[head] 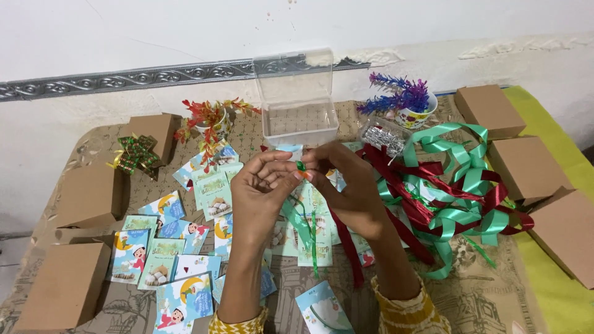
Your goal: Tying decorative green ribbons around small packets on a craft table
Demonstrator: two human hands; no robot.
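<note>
Clear plastic box (pixel 300 117) lid up, contents unclear, both hands' (pixel 263 188) (pixel 346 185) grip pinching green ribbon (pixel 301 167)

We are looking at what seems to be a home craft corner, a table pushed against a plain white wall (pixel 185 31) with an embossed silver trim strip (pixel 124 79) running along it. A patterned brown tablecloth (pixel 495 297) is covering the table. Small kraft cardboard boxes (pixel 65 284) are sitting at 9 and 3 o'clock, illustrated cards (pixel 179 303) are spreading toward 7 o'clock, curling green and red ribbons (pixel 451 204) are piling at 3 o'clock, and a clear plastic box (pixel 300 117) is standing open at 12 o'clock between two little pots of artificial flowers (pixel 405 99).
</note>
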